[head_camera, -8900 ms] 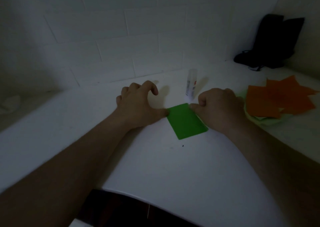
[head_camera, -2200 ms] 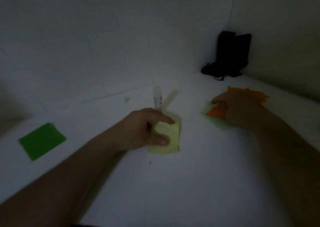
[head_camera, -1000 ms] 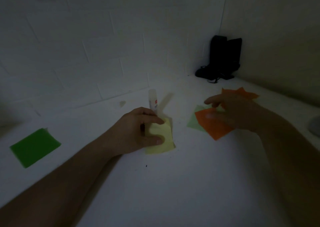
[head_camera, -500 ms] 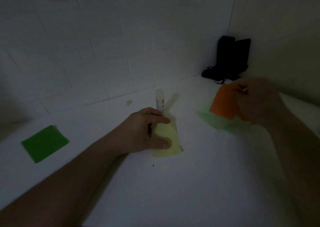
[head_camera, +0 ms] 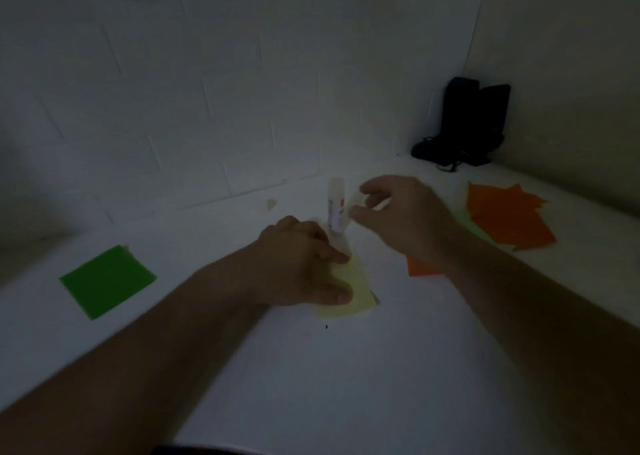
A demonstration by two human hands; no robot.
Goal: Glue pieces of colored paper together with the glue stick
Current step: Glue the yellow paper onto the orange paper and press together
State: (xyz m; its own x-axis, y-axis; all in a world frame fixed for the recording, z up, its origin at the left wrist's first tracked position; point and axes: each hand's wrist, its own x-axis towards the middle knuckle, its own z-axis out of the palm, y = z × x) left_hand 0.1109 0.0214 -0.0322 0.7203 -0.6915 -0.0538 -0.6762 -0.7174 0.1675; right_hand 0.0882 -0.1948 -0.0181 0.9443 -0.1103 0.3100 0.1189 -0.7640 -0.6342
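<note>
A pale yellow paper [head_camera: 356, 290] lies on the white table, and my left hand [head_camera: 304, 264] rests on it with thumb and forefinger pressing it flat. The white glue stick [head_camera: 336, 209] stands upright just behind that hand. My right hand [head_camera: 401, 212] hovers beside the glue stick, fingers spread and empty, not touching it. An orange paper [head_camera: 420, 268] lies on the table under my right wrist, partly hidden. A pile of orange papers [head_camera: 505, 217] over light green sheets sits at the right.
A green paper [head_camera: 107, 279] lies at the left of the table [head_camera: 346, 385]. A black object [head_camera: 464, 125] stands in the back right corner against the tiled wall. A small scrap [head_camera: 272, 205] lies near the wall.
My right hand has let go of the orange paper, which now lies on the table, and has moved left toward the glue stick. The left hand stays on the yellow paper.
</note>
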